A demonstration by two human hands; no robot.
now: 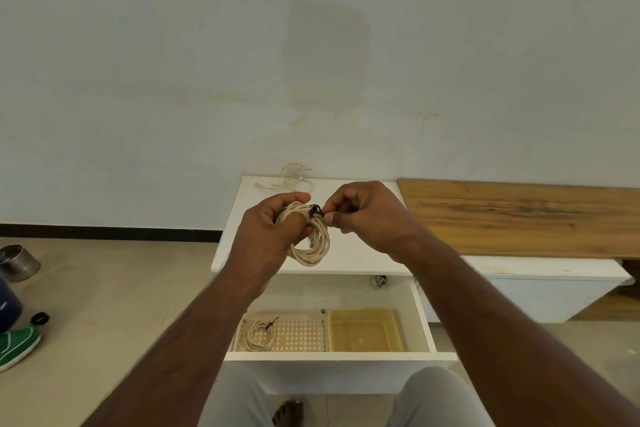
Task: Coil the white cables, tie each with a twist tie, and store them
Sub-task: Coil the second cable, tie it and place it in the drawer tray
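At far left of the frame, on the floor: steel pot (19, 262), dark blue vessel (8, 302) below it, small black cap (40, 318), green shoe (17, 347).

Left of centre: left hand (268, 236), curled round a coiled white cable (310, 236), gripping the loops at their upper left, coil hanging in the air above the white tabletop (346, 256). Black twist tie (316, 210) wrapped at the top of that coil, between the two hands.

Just right of centre: right hand (367, 215), fingers curled, thumb and forefinger pinching the end of the twist tie.

Upper centre, at the back of the tabletop near the wall: loose white cable (289, 177), uncoiled and lying in a tangle.

Lower centre, beneath the tabletop: open drawer (341, 355). Inside, on its left half, a beige perforated tray (301, 333) holding a second coiled cable (259, 333) tied with a black tie (270, 323). Just beside the tray, on the right half, a yellow translucent container (365, 329).

At right: wooden board (519, 215) lying along a low white bench (540, 291), touching the tabletop's right edge.

At bottom centre: grey-trousered knees and a bare foot (287, 412) on the floor.
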